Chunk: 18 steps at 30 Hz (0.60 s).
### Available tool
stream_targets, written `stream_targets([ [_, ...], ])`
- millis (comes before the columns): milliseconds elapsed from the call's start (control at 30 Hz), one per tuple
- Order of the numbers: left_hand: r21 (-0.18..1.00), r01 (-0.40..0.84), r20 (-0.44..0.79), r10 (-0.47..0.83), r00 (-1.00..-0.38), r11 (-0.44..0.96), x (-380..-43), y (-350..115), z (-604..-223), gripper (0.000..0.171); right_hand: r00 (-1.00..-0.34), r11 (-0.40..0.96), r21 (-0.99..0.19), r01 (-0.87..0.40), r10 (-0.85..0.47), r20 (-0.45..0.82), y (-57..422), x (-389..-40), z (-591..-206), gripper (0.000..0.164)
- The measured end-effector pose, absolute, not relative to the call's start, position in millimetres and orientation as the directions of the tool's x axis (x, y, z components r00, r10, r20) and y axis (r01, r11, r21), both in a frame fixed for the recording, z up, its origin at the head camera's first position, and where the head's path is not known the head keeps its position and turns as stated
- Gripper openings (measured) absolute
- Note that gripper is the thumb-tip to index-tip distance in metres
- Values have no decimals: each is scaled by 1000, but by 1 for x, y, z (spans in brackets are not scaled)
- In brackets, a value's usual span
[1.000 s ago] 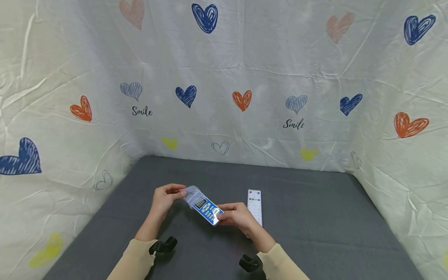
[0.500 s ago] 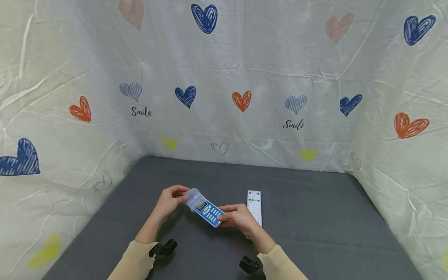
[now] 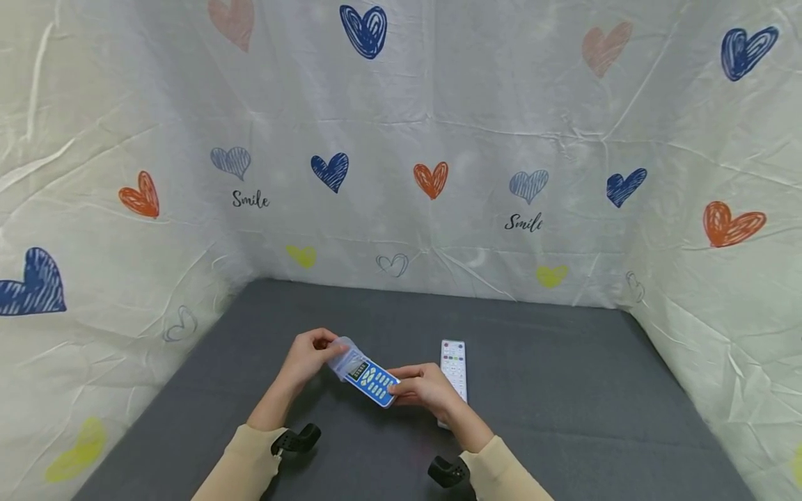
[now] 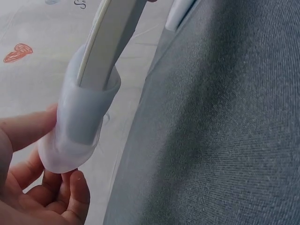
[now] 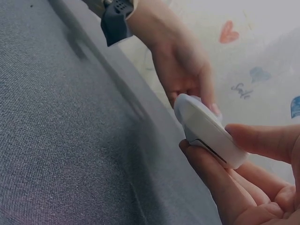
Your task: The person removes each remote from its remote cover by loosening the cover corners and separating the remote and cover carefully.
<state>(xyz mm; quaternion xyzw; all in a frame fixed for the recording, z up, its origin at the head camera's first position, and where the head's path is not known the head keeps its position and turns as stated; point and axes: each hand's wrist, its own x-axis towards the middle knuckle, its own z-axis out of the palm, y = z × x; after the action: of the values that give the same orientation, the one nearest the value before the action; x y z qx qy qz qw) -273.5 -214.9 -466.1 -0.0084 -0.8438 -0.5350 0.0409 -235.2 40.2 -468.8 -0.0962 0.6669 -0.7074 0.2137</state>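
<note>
A blue-faced remote control (image 3: 374, 384) with pale buttons and a dark display is held tilted above the table. Its left end sits inside a translucent sleeve (image 3: 342, 360), while the rest of the remote stays bare. My left hand (image 3: 305, 360) pinches the sleeve's outer end between thumb and fingers. Around the remote's other end, my right hand (image 3: 431, 390) has its thumb on the face and fingers beneath. The left wrist view shows the remote's pale side (image 4: 105, 51) entering the sleeve's mouth (image 4: 93, 96).
A white remote control (image 3: 454, 369) lies on the grey cloth-covered table (image 3: 564, 390), partly hidden behind my right hand and wrist. White curtains (image 3: 401, 104) printed with hearts stand at the back and both sides. Each wrist wears a black camera mount (image 3: 297, 438).
My left hand has shifted slightly to the right, its thumb now further over the sleeve. The right hand and the blue-faced remote have barely moved.
</note>
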Motion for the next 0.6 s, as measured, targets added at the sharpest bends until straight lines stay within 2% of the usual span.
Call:
stream_targets([
  [200, 925, 38, 74, -81, -994, 377, -272, -214, -467, 25, -885, -22, -984, 176, -442, -148, 38, -235, -469, 38],
  [600, 931, 25, 93, -170, -981, 364, -271, -214, -471, 25, -888, -36, -986, 160, -442, -128, 35, -233, -473, 38],
])
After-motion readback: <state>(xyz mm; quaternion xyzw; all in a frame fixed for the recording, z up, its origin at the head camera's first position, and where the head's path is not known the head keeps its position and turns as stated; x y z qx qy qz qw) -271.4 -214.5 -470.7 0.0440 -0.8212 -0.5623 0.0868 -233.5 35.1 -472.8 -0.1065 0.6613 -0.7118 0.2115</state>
